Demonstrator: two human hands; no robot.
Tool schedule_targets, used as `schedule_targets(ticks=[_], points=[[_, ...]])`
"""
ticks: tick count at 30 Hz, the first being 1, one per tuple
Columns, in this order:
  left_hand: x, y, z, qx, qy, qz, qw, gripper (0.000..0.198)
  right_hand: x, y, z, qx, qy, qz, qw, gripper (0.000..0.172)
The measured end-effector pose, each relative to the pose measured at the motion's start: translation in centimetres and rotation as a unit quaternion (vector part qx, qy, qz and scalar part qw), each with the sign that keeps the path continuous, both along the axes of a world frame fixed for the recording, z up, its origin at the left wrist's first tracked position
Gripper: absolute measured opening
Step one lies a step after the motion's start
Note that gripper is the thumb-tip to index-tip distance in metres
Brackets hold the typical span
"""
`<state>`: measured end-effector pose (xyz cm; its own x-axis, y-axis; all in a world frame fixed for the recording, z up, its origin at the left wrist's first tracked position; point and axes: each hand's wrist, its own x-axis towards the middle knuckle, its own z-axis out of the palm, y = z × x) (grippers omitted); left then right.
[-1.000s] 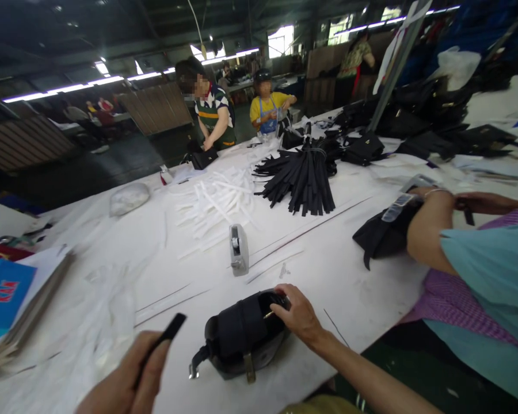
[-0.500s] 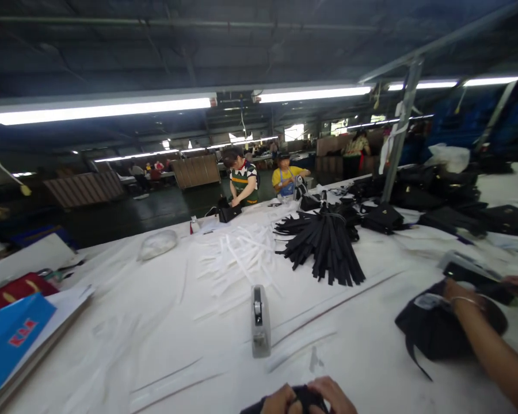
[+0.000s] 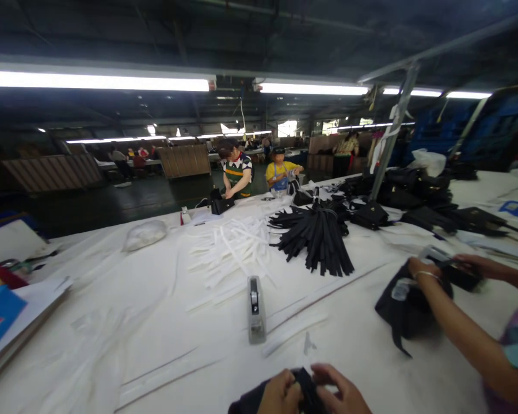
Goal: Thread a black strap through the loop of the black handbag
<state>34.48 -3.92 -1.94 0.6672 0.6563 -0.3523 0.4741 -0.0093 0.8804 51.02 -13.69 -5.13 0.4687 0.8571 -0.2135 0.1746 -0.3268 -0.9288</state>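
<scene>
Lit tubes [image 3: 315, 89] glow in dimness above one white table [image 3: 147, 305] in the head view. At its near edge sits one black bag [image 3: 250, 398]: the left hand's [image 3: 281, 393] grip is closed on it; the right hand [image 3: 340, 392] curls beside, its grip unclear. Toward the middle: one tape dispenser [image 3: 257, 316], one strap bundle [image 3: 319, 241].
</scene>
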Motion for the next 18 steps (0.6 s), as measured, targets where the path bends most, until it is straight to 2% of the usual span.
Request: schedule_targets(ticks=[3, 6, 11, 18], points=[[-0.7, -0.6, 2.3, -0.026, -0.018, 0.014, 0.999, 0.022, -0.1, -0.3, 2.2, 0.004, 0.047, -0.031, 0.998, 0.040], [-0.9, -0.5, 3.8, -0.034, -0.014, 0.003, 0.999, 0.025, 0.0, -0.4, 3.4, -0.006, 0.109, -0.030, 0.994, 0.039], [-1.0, -0.5, 4.9, -0.061, 0.020, -0.015, 0.998, 0.027, 0.2, -1.0, 3.6, -0.002, 0.159, -0.044, 0.986, 0.038], [-0.6, -0.3, 6.0, -0.026, 0.069, -0.041, 0.996, 0.025, 0.4, -1.4, 3.4, -0.011, 0.165, -0.032, 0.986, 0.031]])
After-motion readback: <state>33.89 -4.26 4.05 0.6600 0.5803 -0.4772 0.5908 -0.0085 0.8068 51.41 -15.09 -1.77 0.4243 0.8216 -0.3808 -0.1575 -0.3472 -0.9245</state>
